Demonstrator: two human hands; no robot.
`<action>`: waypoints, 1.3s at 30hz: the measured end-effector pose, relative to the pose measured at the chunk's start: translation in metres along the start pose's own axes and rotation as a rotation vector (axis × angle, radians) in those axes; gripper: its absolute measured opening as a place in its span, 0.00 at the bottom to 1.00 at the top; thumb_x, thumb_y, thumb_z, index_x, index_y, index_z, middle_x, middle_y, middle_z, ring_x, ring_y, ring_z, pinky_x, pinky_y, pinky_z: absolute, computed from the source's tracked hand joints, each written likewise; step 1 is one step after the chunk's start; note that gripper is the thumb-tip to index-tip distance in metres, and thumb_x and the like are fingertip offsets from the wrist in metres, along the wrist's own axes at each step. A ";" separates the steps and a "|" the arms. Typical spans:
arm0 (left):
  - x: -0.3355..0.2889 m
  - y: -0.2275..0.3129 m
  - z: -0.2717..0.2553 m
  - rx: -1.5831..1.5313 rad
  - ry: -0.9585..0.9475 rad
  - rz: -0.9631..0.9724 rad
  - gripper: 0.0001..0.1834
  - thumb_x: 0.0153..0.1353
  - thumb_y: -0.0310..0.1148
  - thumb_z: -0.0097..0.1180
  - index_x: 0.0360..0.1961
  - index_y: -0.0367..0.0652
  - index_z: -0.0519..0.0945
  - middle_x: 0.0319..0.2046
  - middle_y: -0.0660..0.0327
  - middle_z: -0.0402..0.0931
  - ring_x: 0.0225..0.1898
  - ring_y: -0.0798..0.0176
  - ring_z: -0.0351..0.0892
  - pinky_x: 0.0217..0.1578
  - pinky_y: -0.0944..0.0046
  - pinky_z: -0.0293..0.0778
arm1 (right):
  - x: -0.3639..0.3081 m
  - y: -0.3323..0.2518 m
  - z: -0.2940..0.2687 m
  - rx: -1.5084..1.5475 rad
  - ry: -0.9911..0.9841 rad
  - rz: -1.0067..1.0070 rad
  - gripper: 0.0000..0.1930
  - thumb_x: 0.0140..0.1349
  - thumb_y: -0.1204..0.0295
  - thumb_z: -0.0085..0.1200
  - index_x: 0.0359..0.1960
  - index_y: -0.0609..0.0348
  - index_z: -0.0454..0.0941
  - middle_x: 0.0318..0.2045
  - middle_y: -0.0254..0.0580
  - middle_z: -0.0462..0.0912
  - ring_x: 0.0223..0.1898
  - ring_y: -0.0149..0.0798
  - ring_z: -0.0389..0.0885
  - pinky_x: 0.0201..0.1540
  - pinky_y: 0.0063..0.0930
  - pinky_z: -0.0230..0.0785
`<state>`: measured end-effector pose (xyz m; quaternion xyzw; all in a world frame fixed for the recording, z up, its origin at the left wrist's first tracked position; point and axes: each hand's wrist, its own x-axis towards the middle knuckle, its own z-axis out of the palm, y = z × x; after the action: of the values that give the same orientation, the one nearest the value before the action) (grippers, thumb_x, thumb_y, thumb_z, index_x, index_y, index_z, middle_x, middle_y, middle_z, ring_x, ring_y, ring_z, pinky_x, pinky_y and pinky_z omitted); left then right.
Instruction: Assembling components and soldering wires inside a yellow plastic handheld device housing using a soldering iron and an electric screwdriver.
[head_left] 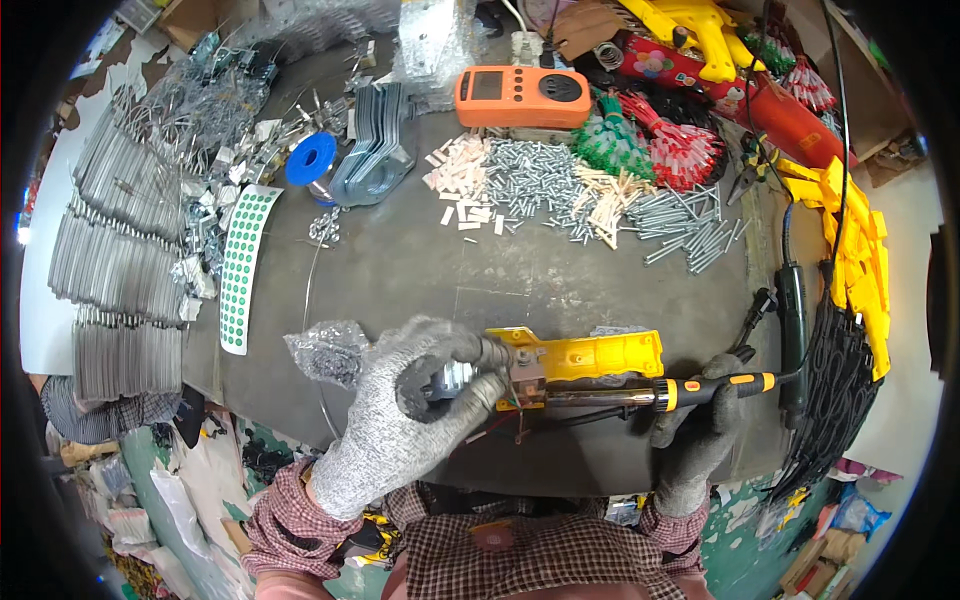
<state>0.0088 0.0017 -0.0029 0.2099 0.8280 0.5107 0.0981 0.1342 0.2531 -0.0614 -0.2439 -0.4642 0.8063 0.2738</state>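
Observation:
My left hand (405, 410), in a grey knit glove, curls round a shiny silver part (457, 378). Its fingertips close at a small metal block (530, 372) with thin wires below it. The block sits against the left end of a yellow plastic half-shell (605, 354) on the table. My right hand (700, 430), gloved too, grips the black and yellow handle of what looks like a soldering iron (600, 398). Its chrome barrel points left and its front end reaches the block. The exact contact there is too small to make out.
Screws (540, 185), red and green wired parts (680, 145) and an orange meter (522, 97) lie beyond. Stacked metal plates (115, 260) and a green-dotted sticker sheet (247, 270) are left. Right are a hanging dark tool (793, 340), black cords (825, 400) and yellow shells (850, 250).

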 end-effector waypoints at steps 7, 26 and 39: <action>0.002 0.010 0.011 0.079 -0.100 0.074 0.19 0.54 0.22 0.68 0.47 0.44 0.80 0.33 0.60 0.78 0.34 0.54 0.80 0.39 0.53 0.70 | 0.002 0.002 -0.004 -0.072 -0.136 -0.033 0.18 0.73 0.52 0.51 0.45 0.54 0.67 0.12 0.35 0.73 0.08 0.30 0.69 0.12 0.25 0.66; -0.027 0.011 0.014 0.082 -0.208 -0.032 0.23 0.52 0.22 0.67 0.51 0.45 0.85 0.40 0.62 0.81 0.43 0.56 0.77 0.49 0.52 0.68 | 0.000 -0.003 -0.003 -0.032 -0.099 -0.002 0.22 0.70 0.52 0.56 0.45 0.60 0.68 0.16 0.41 0.76 0.11 0.36 0.74 0.14 0.30 0.70; -0.022 0.021 0.023 0.455 -0.147 0.183 0.24 0.46 0.24 0.69 0.48 0.45 0.84 0.34 0.63 0.79 0.38 0.55 0.76 0.46 0.51 0.67 | -0.005 0.002 -0.005 -0.151 0.092 -0.051 0.24 0.66 0.54 0.61 0.47 0.62 0.69 0.25 0.40 0.79 0.16 0.35 0.77 0.20 0.27 0.72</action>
<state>0.0419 0.0184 0.0038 0.3373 0.8897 0.3013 0.0615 0.1409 0.2524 -0.0645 -0.2884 -0.5166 0.7498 0.2962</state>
